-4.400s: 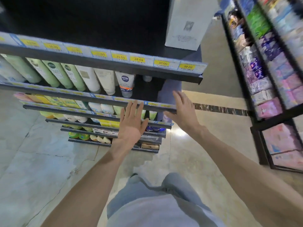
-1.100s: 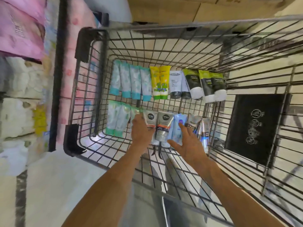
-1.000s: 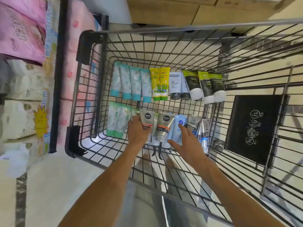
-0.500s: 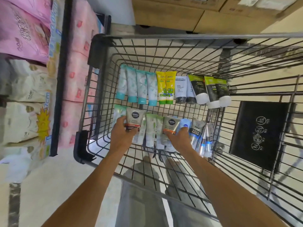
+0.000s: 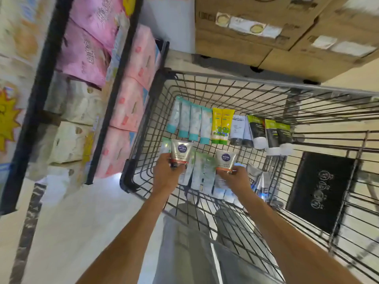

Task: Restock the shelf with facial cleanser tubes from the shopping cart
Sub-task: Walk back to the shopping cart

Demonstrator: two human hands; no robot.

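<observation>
The wire shopping cart [image 5: 242, 81] fills the middle of the head view. My left hand [image 5: 167, 175] grips a silver Nivea Men tube [image 5: 181, 149] by its lower end, lifted over the cart's left side. My right hand [image 5: 235, 179] grips a second silver Nivea Men tube [image 5: 225, 159], held above pale green tubes [image 5: 202, 173] that lie on the cart floor. At the cart's far end lies a row of teal-capped tubes [image 5: 189, 121], yellow tubes [image 5: 222, 126] and dark tubes with white caps [image 5: 258, 132].
A black-framed shelf [image 5: 43, 85] with pink and cream packs stands at the left, close to the cart. Cardboard boxes [image 5: 266, 31] sit beyond the cart. A black panel [image 5: 320, 189] lies in the cart's right section. More silver-blue tubes [image 5: 260, 181] lie beside my right hand.
Both hands have lifted a Nivea tube each out of the near row of the cart. The view has tilted, so the cart sits lower and further right.
</observation>
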